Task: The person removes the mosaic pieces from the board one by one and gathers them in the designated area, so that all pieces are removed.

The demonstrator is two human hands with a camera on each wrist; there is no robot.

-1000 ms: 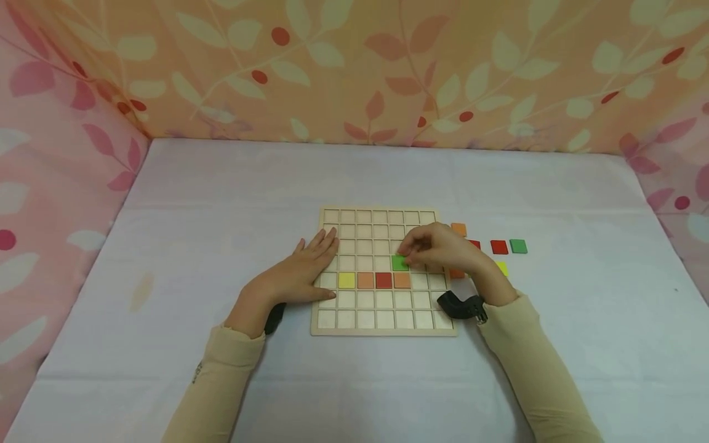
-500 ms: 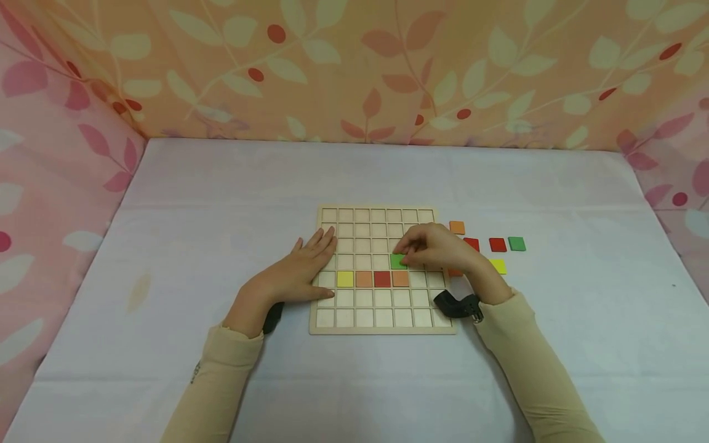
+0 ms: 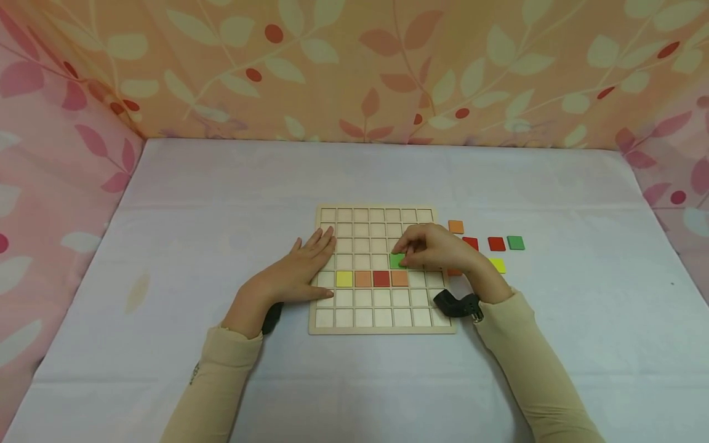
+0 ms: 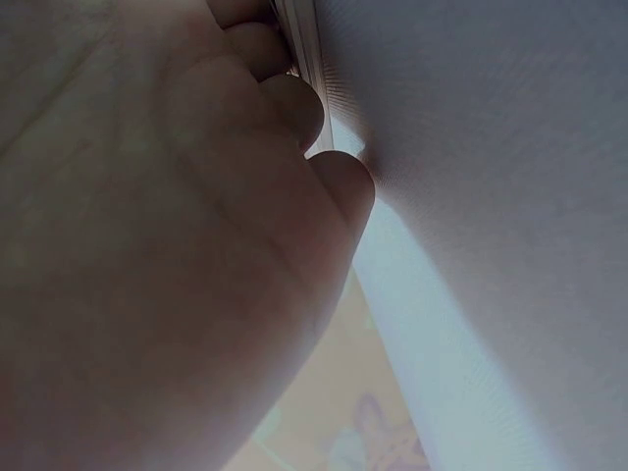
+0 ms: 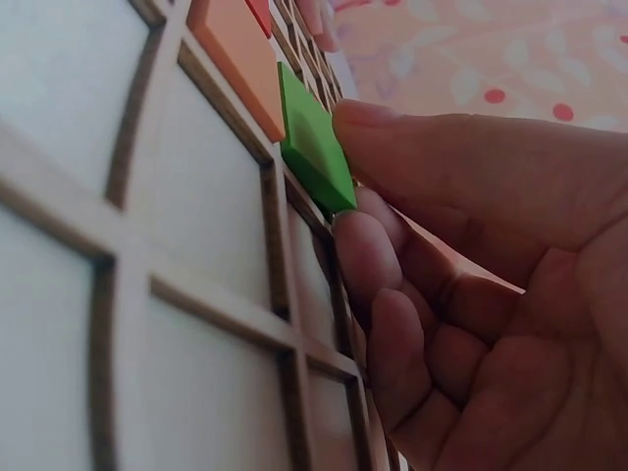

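A wooden grid board (image 3: 382, 330) lies on the white cloth. Over its left edge rests my left hand (image 3: 293, 271), fingers straight and spread. My right hand (image 3: 434, 249) pinches a green square tile (image 3: 397, 261) at a cell right of the middle. In the right wrist view, thumb and fingertips hold the green tile (image 5: 312, 142) by its edges, and it looks slightly tilted and proud of the grid. Just below it in the head view, one row carries a yellow tile (image 3: 344, 279), an orange tile (image 3: 362, 279), a red tile (image 3: 381, 279) and another orange tile (image 3: 399, 279).
Right of the board lie several loose tiles: an orange one (image 3: 456, 227), a red one (image 3: 496, 244), a green one (image 3: 516, 243) and a yellow one (image 3: 498, 265), some partly behind my right hand. Patterned cloth walls (image 3: 354, 74) stand around the table.
Both hands keep nearly the same place on the board, with the green tile still at the same cell. The whole head view has shifted very slightly.
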